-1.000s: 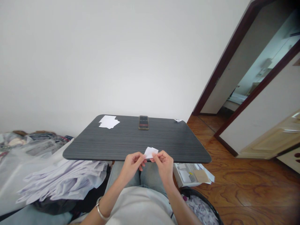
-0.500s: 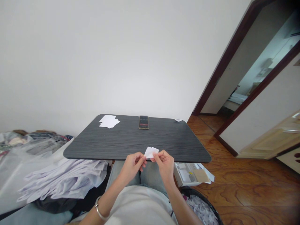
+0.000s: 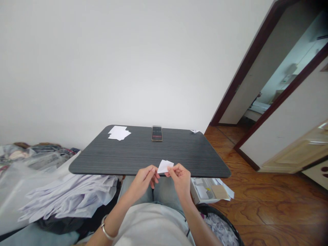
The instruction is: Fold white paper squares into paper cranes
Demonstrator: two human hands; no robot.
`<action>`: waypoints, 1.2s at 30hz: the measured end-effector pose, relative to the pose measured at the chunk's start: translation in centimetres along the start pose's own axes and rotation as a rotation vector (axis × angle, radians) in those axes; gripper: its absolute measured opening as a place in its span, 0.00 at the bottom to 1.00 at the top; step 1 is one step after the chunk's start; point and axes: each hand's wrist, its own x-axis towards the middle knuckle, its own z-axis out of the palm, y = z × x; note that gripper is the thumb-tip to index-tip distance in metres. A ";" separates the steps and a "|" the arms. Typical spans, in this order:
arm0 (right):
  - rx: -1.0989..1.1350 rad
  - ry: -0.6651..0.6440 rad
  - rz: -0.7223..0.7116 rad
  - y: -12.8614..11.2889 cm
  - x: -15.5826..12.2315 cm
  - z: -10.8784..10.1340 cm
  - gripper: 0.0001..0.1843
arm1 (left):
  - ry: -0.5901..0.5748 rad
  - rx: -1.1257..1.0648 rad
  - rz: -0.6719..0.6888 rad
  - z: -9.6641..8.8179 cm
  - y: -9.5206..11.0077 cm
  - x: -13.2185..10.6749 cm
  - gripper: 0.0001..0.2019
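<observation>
A small folded piece of white paper (image 3: 163, 166) is held just above the table's near edge. My right hand (image 3: 180, 176) pinches its right side, with the thumb lying over the front. At the paper's lower left corner is my left hand (image 3: 146, 179), its fingers curled and the thumb lying along them. Its fingertips appear to touch that corner; the exact contact is too small to make out. Underneath is the dark wood-grain table (image 3: 128, 159).
White paper sheets (image 3: 119, 132) lie at the back left and a phone (image 3: 156, 133) at the back middle. A small folded white paper piece (image 3: 194, 131) is at the back right. Below right stand a box (image 3: 196, 194) and a bin of paper scraps (image 3: 221, 229); white cloth (image 3: 69, 194) is piled left.
My left thumb has drawn back slightly to the left from the paper's corner, and the fingers hang lower. My right hand and the paper have hardly moved.
</observation>
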 end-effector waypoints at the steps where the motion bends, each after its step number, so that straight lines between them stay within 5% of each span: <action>1: 0.001 0.001 0.000 0.0 0.0 0.0 0.14 | -0.001 -0.037 -0.017 0.0 0.2 0.0 0.20; 21: 0.040 -0.065 -0.039 0.4 -0.3 0.2 0.11 | 0.003 -0.027 -0.082 1.2 -0.3 0.5 0.17; 26: 0.140 -0.065 0.067 0.6 0.1 -0.1 0.15 | 0.037 -0.067 -0.075 1.2 -0.5 0.6 0.16; 32: 0.114 -0.314 0.204 0.9 0.4 0.0 0.16 | 0.058 -0.046 -0.046 0.9 -0.3 0.5 0.15; 36: 0.077 -0.340 0.186 0.9 0.3 0.1 0.14 | 0.038 -0.021 -0.050 0.9 -0.4 0.5 0.16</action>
